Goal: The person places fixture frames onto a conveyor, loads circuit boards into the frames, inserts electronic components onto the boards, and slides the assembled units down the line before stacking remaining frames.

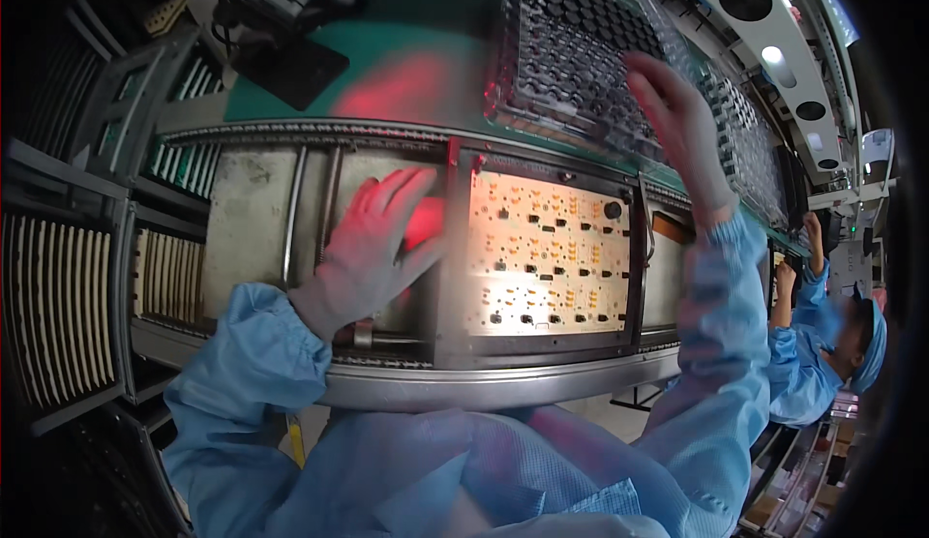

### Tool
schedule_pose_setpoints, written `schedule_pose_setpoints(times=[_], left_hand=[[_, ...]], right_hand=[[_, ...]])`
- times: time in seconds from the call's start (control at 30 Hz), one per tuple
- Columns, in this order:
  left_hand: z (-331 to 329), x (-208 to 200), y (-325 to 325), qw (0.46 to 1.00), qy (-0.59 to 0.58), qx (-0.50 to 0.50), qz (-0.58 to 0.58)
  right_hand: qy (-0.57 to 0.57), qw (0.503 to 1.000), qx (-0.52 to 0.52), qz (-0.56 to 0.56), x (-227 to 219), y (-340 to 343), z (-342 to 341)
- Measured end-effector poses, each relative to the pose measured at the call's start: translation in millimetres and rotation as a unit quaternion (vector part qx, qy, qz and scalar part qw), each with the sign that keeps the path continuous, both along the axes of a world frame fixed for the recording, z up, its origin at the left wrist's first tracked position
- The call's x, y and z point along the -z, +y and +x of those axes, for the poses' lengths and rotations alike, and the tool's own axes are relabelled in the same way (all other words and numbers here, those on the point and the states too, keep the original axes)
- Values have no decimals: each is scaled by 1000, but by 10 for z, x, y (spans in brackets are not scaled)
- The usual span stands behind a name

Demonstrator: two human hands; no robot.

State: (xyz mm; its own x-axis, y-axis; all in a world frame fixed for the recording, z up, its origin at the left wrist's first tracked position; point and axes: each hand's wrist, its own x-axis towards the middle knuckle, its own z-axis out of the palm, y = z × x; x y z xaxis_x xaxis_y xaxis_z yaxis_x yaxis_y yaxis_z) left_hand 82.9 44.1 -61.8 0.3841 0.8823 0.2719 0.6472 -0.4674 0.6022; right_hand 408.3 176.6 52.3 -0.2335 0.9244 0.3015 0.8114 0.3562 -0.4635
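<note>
i'm looking down at a conveyor rail [484, 383] with a metal carrier frame [455, 248] parked on it, and in the frame sits a pale circuit panel [547, 253] lit warm from above. from here the panel looks partly populated: small dark parts sit scattered in rows across it, and many gold pads between them look bare, though i can't count either through the fisheye blur. so i judge the loading as somewhere in the middle, with a good share of positions left.

my left hand [373, 248], gloved, lies flat and spread on the track just beside the frame's left edge, fingers released, grasping nothing; a red glow falls across the fingertips. my right hand [677, 127], also gloved, is raised over the far side, at the clear parts tray [571, 64]. its fingers are bent against the tray's near right edge, but i cannot tell whether they pinch a part or only touch the plastic.

the tray is a grid of small pockets, most holding dark components. a second similar tray [750, 151] runs off to the right behind my wrist, also looking filled. at the far right another person in a blue smock [808, 364] works further down the line.
</note>
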Motion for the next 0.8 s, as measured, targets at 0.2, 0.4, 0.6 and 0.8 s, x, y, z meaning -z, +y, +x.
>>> schedule_pose_setpoints(times=[0.2, 0.4, 0.6, 0.8], left_hand=[[-49, 69, 16, 1000, 20, -12, 7], [-56, 108, -11, 1000, 21, -5, -8], [-109, 112, 21, 1000, 8, 7, 5], [-117, 113, 6, 1000, 12, -5, -1]], right_hand=[[-252, 955, 111, 110, 251, 1018, -459], [-214, 962, 61, 156, 375, 1254, -662], [-240, 963, 35, 114, 346, 1392, -780], [-204, 975, 77, 32, 178, 1299, -887]])
